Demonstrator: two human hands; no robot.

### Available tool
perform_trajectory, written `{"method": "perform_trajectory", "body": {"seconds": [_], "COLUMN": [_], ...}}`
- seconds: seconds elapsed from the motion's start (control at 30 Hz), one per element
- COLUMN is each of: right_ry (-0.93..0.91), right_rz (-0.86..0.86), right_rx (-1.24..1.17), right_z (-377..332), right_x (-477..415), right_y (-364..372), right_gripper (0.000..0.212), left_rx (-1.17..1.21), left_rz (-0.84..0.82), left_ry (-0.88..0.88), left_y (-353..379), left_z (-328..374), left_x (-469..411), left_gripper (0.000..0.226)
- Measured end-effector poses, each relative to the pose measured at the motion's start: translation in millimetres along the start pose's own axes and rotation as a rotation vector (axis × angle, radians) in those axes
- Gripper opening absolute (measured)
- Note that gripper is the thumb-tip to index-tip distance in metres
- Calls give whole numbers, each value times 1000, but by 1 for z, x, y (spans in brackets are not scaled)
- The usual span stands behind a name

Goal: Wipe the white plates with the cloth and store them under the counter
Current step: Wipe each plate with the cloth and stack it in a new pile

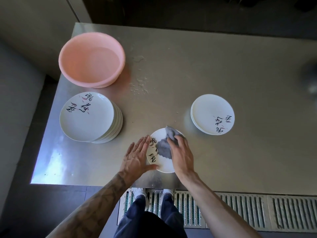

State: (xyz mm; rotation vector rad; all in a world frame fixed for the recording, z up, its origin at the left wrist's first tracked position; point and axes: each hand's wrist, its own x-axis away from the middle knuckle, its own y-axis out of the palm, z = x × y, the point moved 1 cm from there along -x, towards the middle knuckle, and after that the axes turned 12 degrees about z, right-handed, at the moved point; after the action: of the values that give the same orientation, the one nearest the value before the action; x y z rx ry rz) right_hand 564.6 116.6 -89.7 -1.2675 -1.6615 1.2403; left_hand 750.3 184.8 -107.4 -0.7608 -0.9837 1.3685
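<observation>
Steel counter [205, 66]: flat left hand [137, 155] steadies calligraphy-marked plate [163, 164], right hand [181, 155] grips grey cloth [164, 148].

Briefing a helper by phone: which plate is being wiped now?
On the steel counter, go to the near edge, between the tall stack and the short stack. The plate lies alone there, unstacked, with a grey cloth on it.
</observation>
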Motion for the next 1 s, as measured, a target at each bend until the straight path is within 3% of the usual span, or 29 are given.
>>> {"method": "perform_trajectory", "body": {"seconds": [0.1, 0.2, 0.37, 0.47, 0.63, 0.83, 1.0], "right_ry": [-144, -217, -111, 13, 233, 292, 374], "right_rz": [-120, -102, 26, 104, 152, 263, 439], "right_rx": [-129, -121, -40, -159, -340, -400, -483], "right_z": [-26, -11, 39, 42, 41, 50, 58], "right_x": [8, 26, 36, 54, 68, 60, 47], "right_y": [6, -9, -24, -31, -31, -50, -67], "right_gripper": [68, 58, 67, 49, 34, 34, 32], "left_rx": [-48, -78, -57, -131, -302, -322, -34], "left_rz": [-2, -12, -30, 19, 117, 217, 270], "left_ry": [18, 44, 14, 61, 422, 559, 464], "left_y": [2, -3, -6, -2, 10, 15, -19], "left_z": [-2, 6, 5, 2, 0, -2, 25], "left_x": [-1, -2, 2, 5, 13, 10, 5], "left_gripper": [126, 126, 127, 122, 99, 52, 41]}}
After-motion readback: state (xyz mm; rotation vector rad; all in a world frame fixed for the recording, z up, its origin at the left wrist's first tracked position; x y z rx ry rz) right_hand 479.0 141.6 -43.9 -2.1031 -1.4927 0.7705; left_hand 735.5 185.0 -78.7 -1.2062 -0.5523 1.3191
